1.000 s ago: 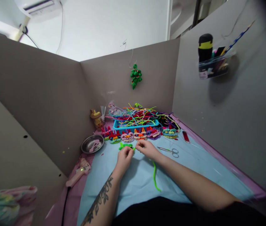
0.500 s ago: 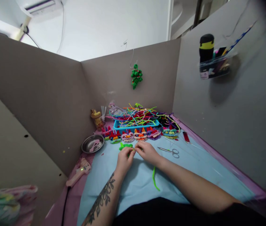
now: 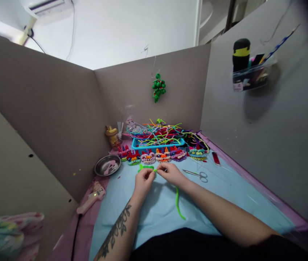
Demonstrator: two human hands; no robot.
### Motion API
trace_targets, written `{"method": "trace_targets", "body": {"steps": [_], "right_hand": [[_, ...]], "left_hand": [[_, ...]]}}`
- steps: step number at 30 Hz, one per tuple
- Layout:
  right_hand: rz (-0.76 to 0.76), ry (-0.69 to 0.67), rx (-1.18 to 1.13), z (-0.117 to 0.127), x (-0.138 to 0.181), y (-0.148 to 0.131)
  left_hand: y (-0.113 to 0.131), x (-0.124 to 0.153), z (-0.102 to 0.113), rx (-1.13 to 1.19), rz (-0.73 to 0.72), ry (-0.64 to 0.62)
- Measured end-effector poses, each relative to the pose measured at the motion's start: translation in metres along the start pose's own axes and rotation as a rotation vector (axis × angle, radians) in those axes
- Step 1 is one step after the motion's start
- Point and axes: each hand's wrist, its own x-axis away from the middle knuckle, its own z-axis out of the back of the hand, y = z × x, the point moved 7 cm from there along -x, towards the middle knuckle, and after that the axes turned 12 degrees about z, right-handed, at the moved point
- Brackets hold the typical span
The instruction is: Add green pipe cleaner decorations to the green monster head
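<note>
Left hand (image 3: pixel 143 178) and right hand (image 3: pixel 171 173) each pinch the green pipe cleaner (image 3: pixel 178 203): looks light, bendy, fuzzy, so the grip belongs close to the bend.

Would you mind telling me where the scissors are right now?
In the head view, the scissors lie flat on the blue mat, just right of the right hand and in front of the row of small woven figures.
</note>
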Motion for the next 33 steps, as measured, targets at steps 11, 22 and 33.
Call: {"method": "trace_targets", "body": {"steps": [11, 22, 33], "right_hand": [[0.148, 0.035, 0.152, 0.001, 0.0, -0.014], [-0.04, 0.032, -0.123, -0.016, 0.002, -0.003], [-0.168, 0.038, -0.425, -0.038, 0.005, 0.012]], "left_hand": [[0.001, 0.002, 0.0, -0.088, -0.063, 0.026], [-0.021, -0.006, -0.007, 0.487, 0.292, -0.044], [-0.022, -0.007, -0.013, 0.694, 0.337, -0.122]]}}
